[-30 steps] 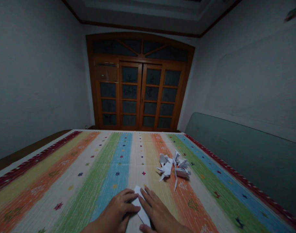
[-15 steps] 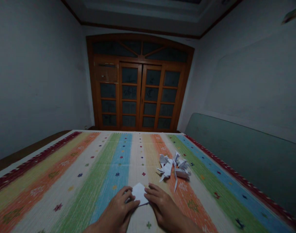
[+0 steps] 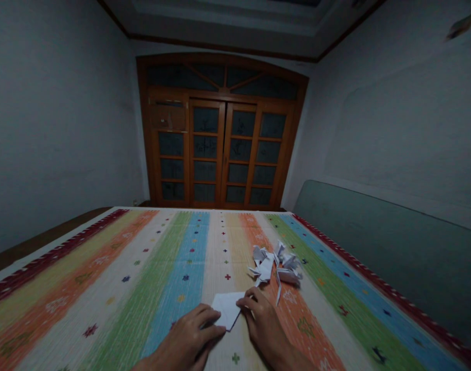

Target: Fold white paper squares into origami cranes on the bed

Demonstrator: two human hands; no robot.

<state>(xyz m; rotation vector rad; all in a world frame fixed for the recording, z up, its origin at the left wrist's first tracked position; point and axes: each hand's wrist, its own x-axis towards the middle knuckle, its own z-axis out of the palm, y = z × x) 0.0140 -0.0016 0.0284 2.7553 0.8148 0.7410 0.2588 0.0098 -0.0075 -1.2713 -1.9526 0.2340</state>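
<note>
While dim light fills the room seen from the head camera, a person's 2 bare hands meet at a small white paper (image 3: 226,310), bottom center of the frame, above a striped cloth (image 3: 150,288). The left hand (image 3: 197,330), its fingers curled and narrow, grips the paper's left side, the thumb reaching its lowest corner. The right hand (image 3: 261,319), also narrow, pinches the right edge between thumb and fingers. The paper's upper edge faces the far end of the cloth; how many layers it has, the view cannot tell.

Just beyond the right hand, right of center, a cluster of folded white paper pieces (image 3: 265,270) sits on an orange stripe, several points jutting outward. The cloth, banded in red, yellow, orange, white, green and blue and dotted with small motifs, covers the bench (image 3: 46,238), whose brown edge shows at left. Wooden doors (image 3: 221,149) with glass panes stand at upper center beneath an arched top. A pale green panel (image 3: 374,226) lines the right side, below a light wall (image 3: 393,118); a small blurred object (image 3: 463,26) appears at upper right.
</note>
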